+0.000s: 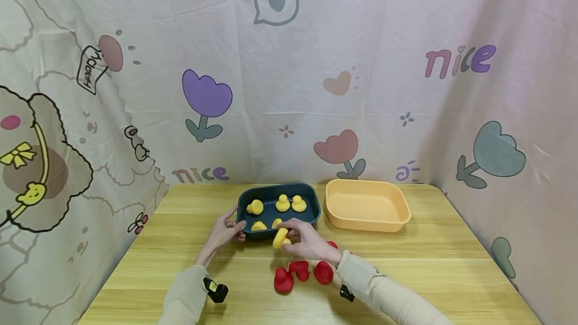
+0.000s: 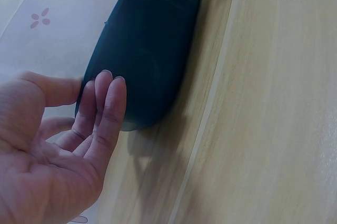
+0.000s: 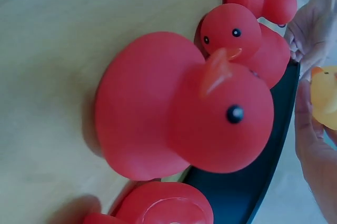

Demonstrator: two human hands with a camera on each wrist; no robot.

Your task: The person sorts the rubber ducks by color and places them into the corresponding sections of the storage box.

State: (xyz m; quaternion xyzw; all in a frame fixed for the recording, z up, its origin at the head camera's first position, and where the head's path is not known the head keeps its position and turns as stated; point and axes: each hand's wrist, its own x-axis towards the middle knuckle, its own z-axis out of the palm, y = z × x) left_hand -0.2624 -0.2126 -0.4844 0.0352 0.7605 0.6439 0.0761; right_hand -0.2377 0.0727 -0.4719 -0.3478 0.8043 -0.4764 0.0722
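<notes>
A dark blue tray (image 1: 271, 214) stands near the back of the table with several yellow rubber ducks (image 1: 282, 203) inside. My left hand (image 1: 224, 232) grips its left end, thumb and fingers on either side of the wall (image 2: 142, 71). Just above the tray's front edge, my right hand (image 1: 309, 240) pinches another yellow rubber duck (image 1: 280, 238), partly hidden by the fingers. Several red rubber ducks (image 1: 283, 281) sit on the table below and beside my right hand; one large red duck (image 3: 210, 108) fills the middle of the right wrist view.
An orange-yellow tray (image 1: 368, 204), with no ducks in it, stands right of the blue one. Behind the wooden table (image 1: 442, 265) hangs a printed white cloth (image 1: 271, 64), which also runs along both sides.
</notes>
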